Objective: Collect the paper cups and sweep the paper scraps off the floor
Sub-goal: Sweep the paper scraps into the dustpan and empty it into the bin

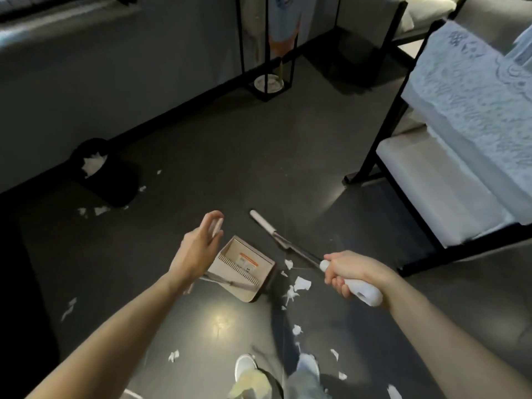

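White scraps (302,283) lay unswept under right hand (351,272) | it clamped broom handle (367,292) | left hand (198,246) grip unclear | sweeping looked barely begun

No text, brand or number can be read. A white paper label (248,262) with an orange stripe along its upper edge is stuck inside the beige plastic dustpan (239,246) lying on the dark floor (218,168). Its print is seen only as small grey blocks, too blurred to be made out. A round blue emblem (280,0) is shown at the top of the pale printed banner (285,24) framed by black metal bars (241,38). No lettering on it is legible.
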